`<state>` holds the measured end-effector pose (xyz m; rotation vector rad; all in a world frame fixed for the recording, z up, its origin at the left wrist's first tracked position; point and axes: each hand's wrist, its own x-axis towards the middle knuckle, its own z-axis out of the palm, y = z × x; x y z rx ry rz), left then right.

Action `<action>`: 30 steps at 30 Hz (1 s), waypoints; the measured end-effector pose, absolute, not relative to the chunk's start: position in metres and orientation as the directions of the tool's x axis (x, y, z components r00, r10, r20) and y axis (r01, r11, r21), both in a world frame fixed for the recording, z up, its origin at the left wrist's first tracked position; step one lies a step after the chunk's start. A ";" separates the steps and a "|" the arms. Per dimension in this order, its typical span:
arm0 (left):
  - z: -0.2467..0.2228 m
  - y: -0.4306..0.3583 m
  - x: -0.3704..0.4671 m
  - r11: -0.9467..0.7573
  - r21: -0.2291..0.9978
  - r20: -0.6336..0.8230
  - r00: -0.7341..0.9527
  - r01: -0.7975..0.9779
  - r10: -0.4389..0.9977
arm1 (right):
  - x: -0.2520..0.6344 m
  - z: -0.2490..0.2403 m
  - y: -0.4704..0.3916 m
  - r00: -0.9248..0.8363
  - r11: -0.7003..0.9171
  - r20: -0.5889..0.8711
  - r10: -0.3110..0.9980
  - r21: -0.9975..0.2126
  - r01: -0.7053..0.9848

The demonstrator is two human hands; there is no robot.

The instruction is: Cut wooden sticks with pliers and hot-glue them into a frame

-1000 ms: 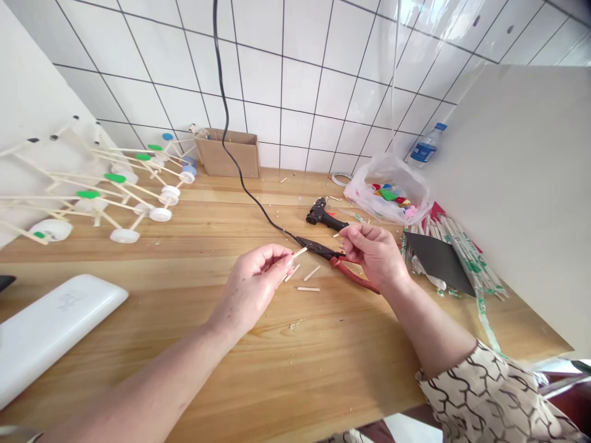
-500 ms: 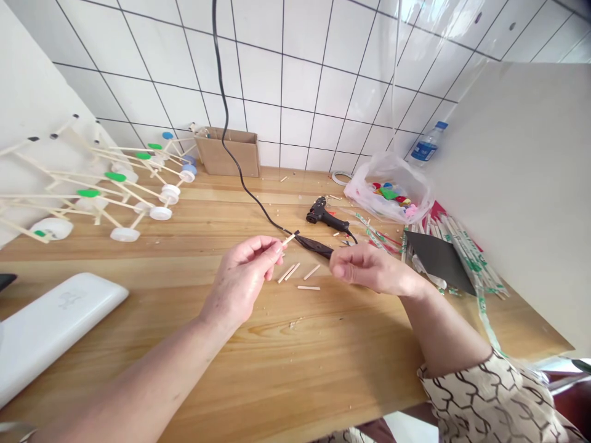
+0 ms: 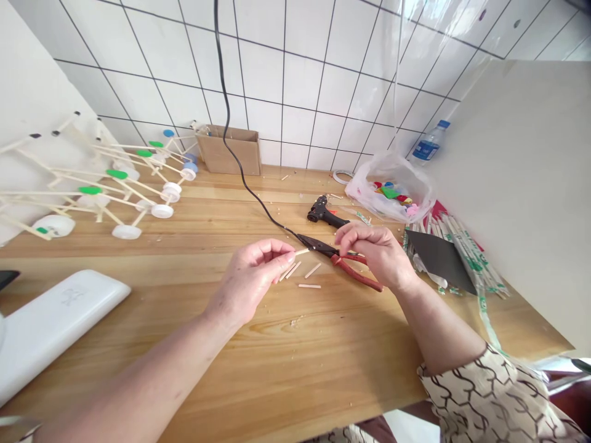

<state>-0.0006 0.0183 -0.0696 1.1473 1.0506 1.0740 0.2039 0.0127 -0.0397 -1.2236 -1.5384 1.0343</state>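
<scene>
From where I stand, with the tiled wall (image 3: 300,80) at 12 o'clock of a wooden table (image 3: 295,375), a white rounded case (image 3: 69,326) lies at 9, wheeled stick frames (image 3: 162,211) stand at 10 and a cardboard box (image 3: 231,152) at 11. Near the dial's centre, a person's left hand (image 3: 252,280) pinches a short pale stick (image 3: 302,251), thumb and fingers closed on one end, the free end pointing toward 3. Four loose sticks (image 3: 309,286) lie at its 6 o'clock. A black glue gun (image 3: 318,210) rests at 1, red-handled pliers (image 3: 357,275) at 3. The right hand (image 3: 376,252) is beside the pliers, fingers curled toward the thumb; whether it grips anything, I cannot tell. A plastic bag (image 3: 360,189) of coloured pieces sits at 2, a blue-capped bottle (image 3: 427,149) behind it, while a black sheet (image 3: 441,259) lies against bundled sticks (image 3: 475,249) at 3.
</scene>
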 end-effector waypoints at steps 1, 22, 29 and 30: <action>-0.070 0.018 0.000 0.105 0.991 -0.088 0.198 -0.078 0.976 | 0.203 -0.039 0.013 -0.109 0.174 0.153 0.982 -0.958 0.228; -0.059 0.008 0.005 0.103 0.992 -0.125 0.395 0.076 0.910 | 0.178 -0.050 -0.007 -0.404 0.183 -0.030 0.914 -0.860 0.477; -0.065 0.008 0.008 0.165 0.983 -0.124 0.361 -0.085 0.924 | 0.171 -0.058 -0.008 -0.329 0.067 -0.083 0.941 -0.906 0.418; -0.066 0.008 0.008 0.165 0.982 -0.120 0.367 -0.093 0.922 | 0.170 -0.058 -0.008 -0.339 0.077 -0.078 0.938 -0.904 0.421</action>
